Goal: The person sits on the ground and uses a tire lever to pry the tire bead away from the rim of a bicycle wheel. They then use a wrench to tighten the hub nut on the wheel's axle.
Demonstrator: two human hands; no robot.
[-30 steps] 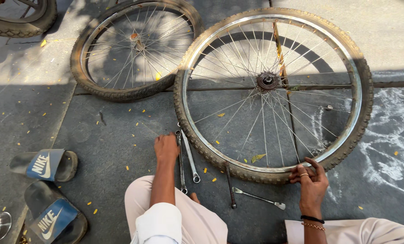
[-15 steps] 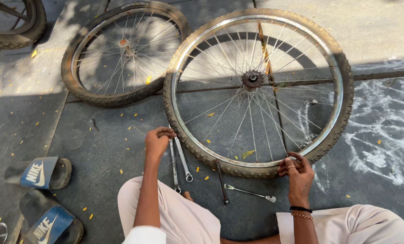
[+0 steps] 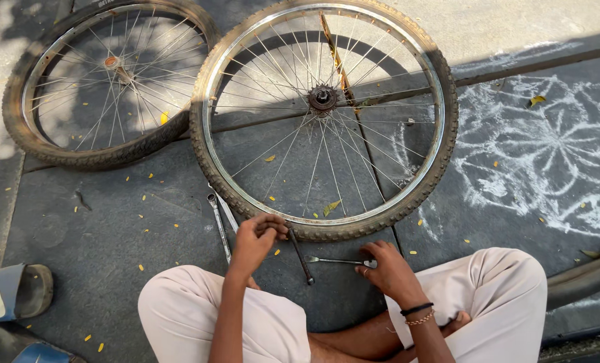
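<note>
While the person is sitting cross-legged on the dark pavement (image 3: 112, 255), a blue sandal (image 3: 11, 296) is lying at the far left edge, well apart from the hands. Above it, a second bicycle wheel (image 3: 105, 81) is lying flat, its tyre touching the tyre of the bigger one to its right. Two spanners (image 3: 221, 218) are lying side by side on the ground, just left of the left hand and running under the near tyre edge. The left hand (image 3: 256, 238) is curling closed around the upper end of a dark tyre lever (image 3: 300, 255), right against the near rim of the main wheel (image 3: 323, 117), which is lying flat in front of the knees with its hub at the centre. The lever is slanting down towards the person's lap. A silver spanner (image 3: 337, 260) is lying flat between the hands, and the right hand (image 3: 389, 269) is resting fingers down on its right end; whether the fingers are pinching it or only pressing on it I cannot tell. White chalk patterns (image 3: 542, 148) are covering the ground at the right.
</note>
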